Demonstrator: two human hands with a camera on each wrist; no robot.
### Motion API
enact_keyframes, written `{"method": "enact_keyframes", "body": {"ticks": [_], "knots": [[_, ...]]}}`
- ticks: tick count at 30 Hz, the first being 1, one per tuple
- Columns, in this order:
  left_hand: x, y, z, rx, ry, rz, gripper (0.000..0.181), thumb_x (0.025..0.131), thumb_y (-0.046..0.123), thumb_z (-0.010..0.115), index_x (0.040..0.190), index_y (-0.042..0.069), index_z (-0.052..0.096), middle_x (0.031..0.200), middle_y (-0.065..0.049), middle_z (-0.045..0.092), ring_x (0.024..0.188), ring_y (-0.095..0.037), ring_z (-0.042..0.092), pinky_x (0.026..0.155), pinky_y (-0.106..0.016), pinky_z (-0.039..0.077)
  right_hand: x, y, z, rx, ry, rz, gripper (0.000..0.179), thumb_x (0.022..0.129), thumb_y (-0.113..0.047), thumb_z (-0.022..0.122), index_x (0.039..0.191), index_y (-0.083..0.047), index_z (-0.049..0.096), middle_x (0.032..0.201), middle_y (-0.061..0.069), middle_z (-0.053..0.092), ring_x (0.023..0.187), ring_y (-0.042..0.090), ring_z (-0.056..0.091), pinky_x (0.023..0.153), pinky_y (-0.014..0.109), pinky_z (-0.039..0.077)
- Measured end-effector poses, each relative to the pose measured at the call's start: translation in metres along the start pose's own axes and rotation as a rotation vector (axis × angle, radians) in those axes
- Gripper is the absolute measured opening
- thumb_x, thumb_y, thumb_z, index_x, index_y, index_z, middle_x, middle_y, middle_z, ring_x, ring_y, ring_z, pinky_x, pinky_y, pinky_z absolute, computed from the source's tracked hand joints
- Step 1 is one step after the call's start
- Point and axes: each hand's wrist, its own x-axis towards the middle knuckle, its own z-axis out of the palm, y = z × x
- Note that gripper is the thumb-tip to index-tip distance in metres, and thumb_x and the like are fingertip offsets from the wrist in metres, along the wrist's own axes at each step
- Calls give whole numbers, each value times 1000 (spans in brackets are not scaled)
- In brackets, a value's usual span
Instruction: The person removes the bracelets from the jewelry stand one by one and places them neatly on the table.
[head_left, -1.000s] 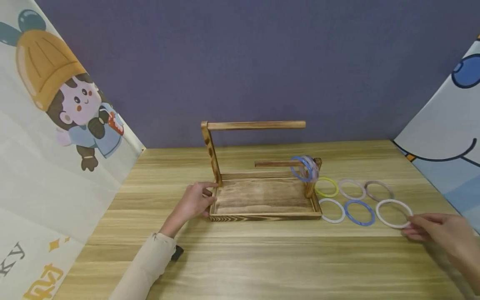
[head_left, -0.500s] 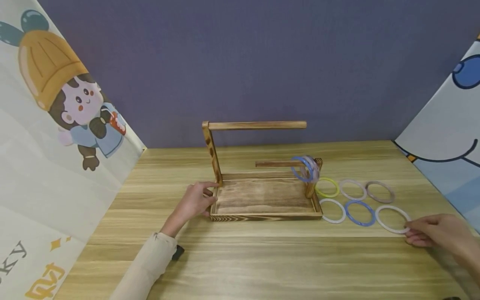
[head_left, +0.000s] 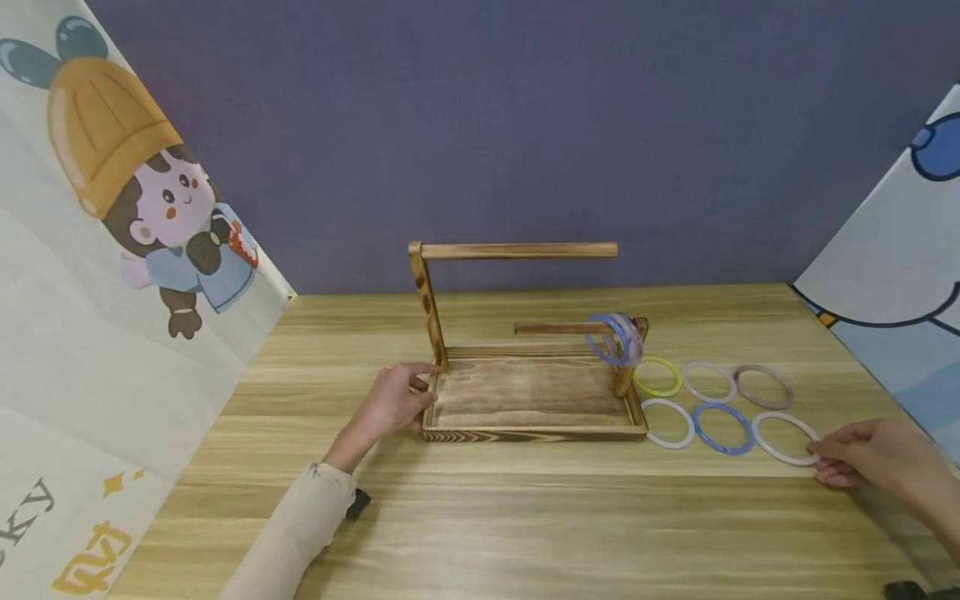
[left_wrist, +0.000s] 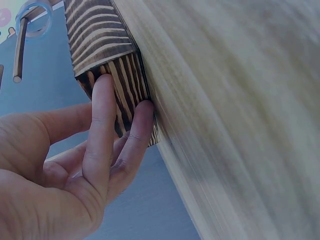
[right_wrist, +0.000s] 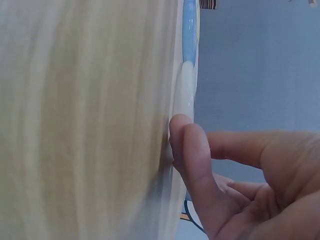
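My left hand [head_left: 390,402] grips the left end of a wooden bangle stand [head_left: 534,434], its fingertips against the striped end wall [left_wrist: 127,92] in the left wrist view. This stand has a tray base and two horizontal rods. Blue and pale purple bangles [head_left: 613,339] hang on its lower rod [head_left: 551,328]. To the right, my right hand [head_left: 877,458] pinches the near right edge of a white bangle [head_left: 780,459]. It appears flat on the table, beside a blue bangle [head_left: 723,451]. In the right wrist view, thumb and fingertips cover part of the white bangle [right_wrist: 185,92].
Another white bangle [head_left: 670,446] lies by the tray's right end. Behind it are a yellow bangle [head_left: 658,393], a pale pink bangle [head_left: 709,398] and a brownish bangle [head_left: 763,406]. The upper rod [head_left: 525,251] overhangs the tray. A dark wall [head_left: 525,125] stands behind the table.
My right hand has lowered the white bangle slightly, from a raised tilt to lying flatter on the table. My left hand keeps its place on the stand, and the head view has shifted a little.
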Motion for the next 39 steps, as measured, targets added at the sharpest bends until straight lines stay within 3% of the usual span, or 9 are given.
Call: {"method": "enact_keyframes", "body": {"ticks": [10, 14, 17, 22, 29, 35, 39], "knots": [[1, 0, 0, 2, -7, -1, 48, 93, 4, 69, 140, 11, 59, 114, -23, 66, 59, -17, 67, 51, -34, 61, 0, -7, 0, 71, -18, -8, 32, 95, -12, 64, 96, 20, 65, 71, 10, 72, 62, 20, 71, 58, 31, 63], [1, -1, 0, 7, -6, -1, 48, 93, 4, 69, 140, 11, 59, 113, -22, 66, 59, -17, 67, 51, -34, 61, -1, -9, 1, 27, 4, -17, 33, 95, -13, 64, 97, 20, 64, 69, 9, 71, 61, 20, 71, 57, 31, 62], [1, -1, 1, 6, -6, -3, 48, 93, 4, 69, 140, 11, 59, 113, -22, 66, 58, -17, 67, 51, -34, 61, -3, -16, 2, -101, 66, -68, 36, 96, -16, 63, 96, 20, 66, 65, 4, 70, 58, 19, 69, 53, 32, 60], [2, 0, 1, 6, -9, -6, 47, 94, 4, 68, 140, 11, 59, 114, -22, 65, 57, -18, 66, 50, -35, 61, -11, -41, 5, -274, 158, -174, 39, 99, -23, 61, 95, 15, 68, 62, -1, 68, 55, 17, 66, 50, 32, 53], [2, 0, 0, 13, 1, -4, 48, 93, 4, 69, 139, 11, 59, 114, -22, 66, 60, -18, 67, 51, -33, 61, -22, -92, 26, -205, 252, -342, 33, 100, -21, 61, 103, 11, 69, 67, 1, 70, 55, 14, 66, 44, 26, 51], [1, -1, 1, 18, 5, 8, 49, 92, 3, 70, 139, 10, 59, 110, -20, 67, 75, -19, 69, 51, -31, 61, -31, -141, 50, -159, 431, -581, 18, 95, -16, 68, 101, 0, 74, 73, 5, 73, 53, 2, 63, 41, 20, 46], [0, 0, 1, 8, 4, 11, 49, 92, 3, 70, 139, 10, 59, 110, -21, 67, 74, -20, 69, 51, -31, 61, -36, -172, 66, -159, 529, -733, 9, 90, -9, 72, 97, -3, 75, 73, 6, 73, 53, 6, 64, 38, 16, 43]]}}
